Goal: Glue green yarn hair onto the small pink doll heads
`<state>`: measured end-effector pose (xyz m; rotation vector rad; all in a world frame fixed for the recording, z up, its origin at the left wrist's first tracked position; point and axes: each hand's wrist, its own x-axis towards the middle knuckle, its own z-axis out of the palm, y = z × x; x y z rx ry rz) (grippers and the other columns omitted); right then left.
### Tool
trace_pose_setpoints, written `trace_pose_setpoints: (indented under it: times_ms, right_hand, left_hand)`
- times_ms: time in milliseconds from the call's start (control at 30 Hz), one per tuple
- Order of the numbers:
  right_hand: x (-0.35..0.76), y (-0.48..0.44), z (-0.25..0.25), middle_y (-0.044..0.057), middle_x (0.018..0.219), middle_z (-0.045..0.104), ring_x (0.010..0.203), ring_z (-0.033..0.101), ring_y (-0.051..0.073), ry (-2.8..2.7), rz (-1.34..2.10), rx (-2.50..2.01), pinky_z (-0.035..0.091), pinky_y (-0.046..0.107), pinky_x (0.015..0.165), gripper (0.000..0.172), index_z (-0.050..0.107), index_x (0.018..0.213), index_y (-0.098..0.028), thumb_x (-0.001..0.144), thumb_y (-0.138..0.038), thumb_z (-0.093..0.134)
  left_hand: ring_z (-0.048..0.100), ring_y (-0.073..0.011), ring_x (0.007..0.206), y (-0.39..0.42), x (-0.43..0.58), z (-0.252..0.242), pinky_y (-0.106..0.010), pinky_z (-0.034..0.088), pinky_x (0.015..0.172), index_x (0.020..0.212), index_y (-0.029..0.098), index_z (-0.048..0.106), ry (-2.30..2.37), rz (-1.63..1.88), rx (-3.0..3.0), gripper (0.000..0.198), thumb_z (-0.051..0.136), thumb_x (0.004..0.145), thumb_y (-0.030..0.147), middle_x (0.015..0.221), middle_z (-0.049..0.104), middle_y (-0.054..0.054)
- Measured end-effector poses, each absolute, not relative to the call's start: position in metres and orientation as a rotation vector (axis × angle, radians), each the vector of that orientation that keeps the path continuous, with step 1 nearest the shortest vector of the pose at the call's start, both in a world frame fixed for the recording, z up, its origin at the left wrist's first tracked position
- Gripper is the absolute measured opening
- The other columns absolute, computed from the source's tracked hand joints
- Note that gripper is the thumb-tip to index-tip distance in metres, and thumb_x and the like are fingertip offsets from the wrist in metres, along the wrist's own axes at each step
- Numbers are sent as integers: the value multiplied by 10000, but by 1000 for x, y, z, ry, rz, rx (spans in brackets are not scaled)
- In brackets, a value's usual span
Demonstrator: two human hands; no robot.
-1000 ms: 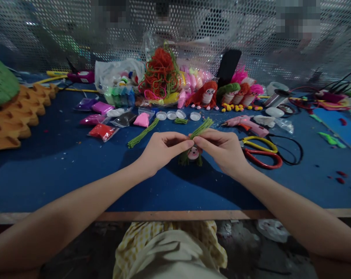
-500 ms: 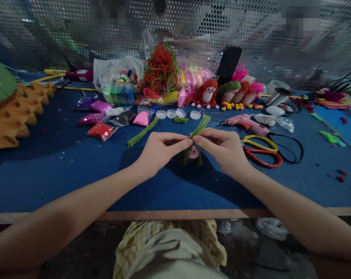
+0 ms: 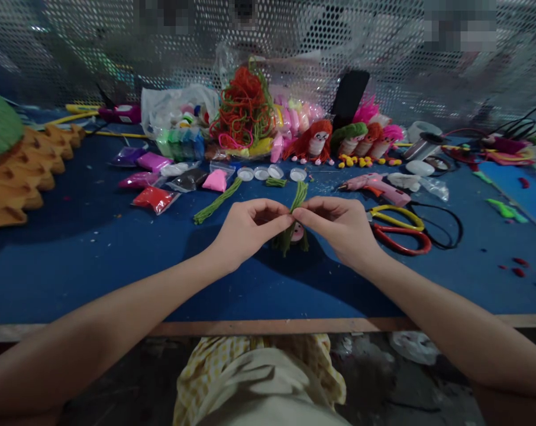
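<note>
A bundle of green yarn point(image 3: 300, 192) is pinched between my two hands, above the blue table. The fingertips of my left hand point(image 3: 254, 231) are closed on its left side, and those of my right hand point(image 3: 339, 223) meet them from the right. Strands hang below the fingers around a small doll's head point(image 3: 297, 232) with a pink face, partly hidden by yarn and fingers. Another green yarn bundle point(image 3: 217, 202) lies left of my hands, and a short yarn piece point(image 3: 275, 183) lies behind them.
Scissors point(image 3: 401, 229) and a pink glue gun point(image 3: 377, 187) lie to the right. Small clay packets point(image 3: 156, 200) are at the left, near an orange egg tray point(image 3: 17, 171). Yarn-haired dolls point(image 3: 319, 142), tangled yarn point(image 3: 245, 106) and a phone point(image 3: 350, 94) stand along the back mesh.
The top of the yarn bundle has swung left and stands more upright. Both hands keep their pinch in nearly the same place.
</note>
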<state>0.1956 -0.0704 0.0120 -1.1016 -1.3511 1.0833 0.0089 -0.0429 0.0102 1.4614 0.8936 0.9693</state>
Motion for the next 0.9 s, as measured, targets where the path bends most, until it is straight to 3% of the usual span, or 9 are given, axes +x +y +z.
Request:
trace_pose_setpoints:
  times_ms: [300, 467, 600, 900]
  right_hand:
    - [196, -68, 8, 7, 693, 724, 626, 661, 133, -1337, 1030, -1136, 539, 248, 584, 220, 751, 756, -187, 758, -396, 822]
    - [197, -69, 9, 7, 704, 736, 637, 676, 138, -1391, 1000, -1118, 551, 255, 615, 202, 762, 772, -191, 775, -387, 813]
    - [197, -71, 13, 6, 678, 731, 616, 681, 143, -1448, 1013, -1121, 560, 266, 634, 199, 754, 771, -187, 801, -380, 796]
    - [197, -68, 10, 5, 735, 720, 656, 637, 127, -1374, 985, -1163, 503, 259, 627, 220, 754, 791, -192, 777, -405, 806]
  left_hand:
    - [672, -127, 769, -40, 11, 7, -252, 547, 729, 858, 175, 752, 876, 984, 1315, 283, 851, 711, 395, 849, 754, -18]
    - [715, -180, 852, -41, 11, 8, -300, 576, 779, 967, 169, 778, 890, 994, 1342, 395, 874, 678, 420, 944, 791, -63]
    - [729, -205, 853, -42, 9, 10, -324, 576, 806, 884, 173, 815, 933, 1032, 1417, 320, 874, 679, 410, 897, 808, -64]
    - [637, -135, 755, -40, 10, 10, -259, 506, 718, 830, 178, 787, 982, 1052, 1347, 263, 840, 724, 413, 811, 755, -19]
